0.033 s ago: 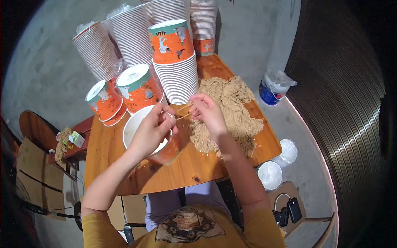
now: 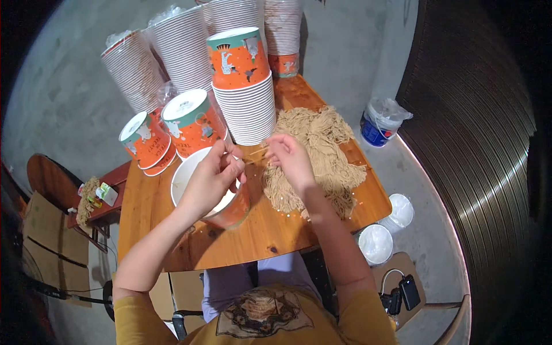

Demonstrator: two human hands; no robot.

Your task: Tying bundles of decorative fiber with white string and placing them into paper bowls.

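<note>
My left hand point(image 2: 211, 179) is over a white-lined paper bucket point(image 2: 179, 183), its fingers pinched together. What they hold, if anything, I cannot make out. To its right, my right hand point(image 2: 292, 164) pinches a short, thin tan strand point(image 2: 258, 152) that points toward the left hand without visibly reaching it. Beneath and behind the right hand spreads a large heap of tan, yarn-like strands point(image 2: 322, 144). The bucket stands upright with an orange outside; its inside is partly hidden by my left hand.
Upside-down orange-and-green paper buckets point(image 2: 192, 118) and a tall nested stack point(image 2: 244, 109) stand behind my hands. Bagged bucket stacks point(image 2: 181, 49) lean at the back. Small pale bits lie by the table's point(image 2: 259, 241) right edge. A lidded pail point(image 2: 379, 123) is on the floor.
Thin strands stretched between my two hands before; now only a short piece shows at the right fingertips. My right hand has shifted slightly, and the left hand has barely moved.
</note>
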